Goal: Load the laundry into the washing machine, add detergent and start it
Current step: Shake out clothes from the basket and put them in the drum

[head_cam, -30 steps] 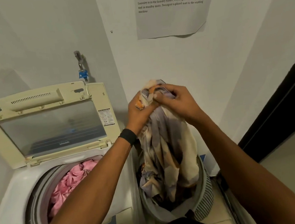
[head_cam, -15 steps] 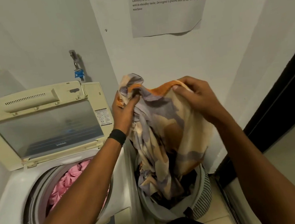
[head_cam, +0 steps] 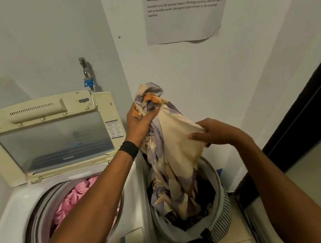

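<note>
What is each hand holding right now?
Left hand: grips the top of the cloth.
Right hand: pinches the cloth lower down.

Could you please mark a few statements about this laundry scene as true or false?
1. The washing machine's lid stands open. True.
2. The drum is empty. False: pink laundry lies in it.
3. The left hand and the right hand both grip the patterned cloth. True.
4. The patterned cloth hangs wholly clear of the laundry basket. False: its lower end lies in the basket.
5. The black wristband is on the right wrist. False: it is on the left wrist.
</note>
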{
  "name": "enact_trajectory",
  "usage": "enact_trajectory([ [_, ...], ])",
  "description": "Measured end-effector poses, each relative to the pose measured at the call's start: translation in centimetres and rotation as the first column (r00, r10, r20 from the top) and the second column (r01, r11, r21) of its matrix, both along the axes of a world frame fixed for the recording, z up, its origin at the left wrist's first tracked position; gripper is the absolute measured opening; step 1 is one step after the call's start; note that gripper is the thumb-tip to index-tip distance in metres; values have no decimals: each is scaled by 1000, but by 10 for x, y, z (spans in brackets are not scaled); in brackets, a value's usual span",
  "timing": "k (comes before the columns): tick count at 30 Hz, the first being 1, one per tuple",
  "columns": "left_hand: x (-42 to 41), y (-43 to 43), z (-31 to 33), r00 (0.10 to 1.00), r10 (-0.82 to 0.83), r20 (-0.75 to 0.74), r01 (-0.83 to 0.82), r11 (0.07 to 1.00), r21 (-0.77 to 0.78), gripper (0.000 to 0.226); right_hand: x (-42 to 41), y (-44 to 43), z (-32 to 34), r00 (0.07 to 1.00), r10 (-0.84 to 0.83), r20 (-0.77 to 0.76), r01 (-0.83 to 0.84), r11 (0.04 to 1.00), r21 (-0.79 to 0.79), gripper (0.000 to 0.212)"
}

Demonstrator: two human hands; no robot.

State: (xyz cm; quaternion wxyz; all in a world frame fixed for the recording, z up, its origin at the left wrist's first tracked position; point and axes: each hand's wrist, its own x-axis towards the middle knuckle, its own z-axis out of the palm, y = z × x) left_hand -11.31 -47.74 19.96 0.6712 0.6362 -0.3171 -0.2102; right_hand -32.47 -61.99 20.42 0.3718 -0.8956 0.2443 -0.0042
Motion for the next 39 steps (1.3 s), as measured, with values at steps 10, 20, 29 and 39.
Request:
enact_trajectory([
  [10,-42,-13,30,968,-246,46,247,969,-11,57,40,17,79,781,-91,618,-15,986,164,16],
  [20,-45,-34,56,997,-29,-72,16,984,-177,60,46,52,-45,843,-357,403,200,903,380,133],
  [29,-21,-42,110,996,94,14,-81,922,-378,55,18,62,-118,912,-398,103,322,846,425,43],
  [39,5,-20,15,799,-162,579,73,982,175,91,25,11,10,577,-493,651,263,867,424,51],
])
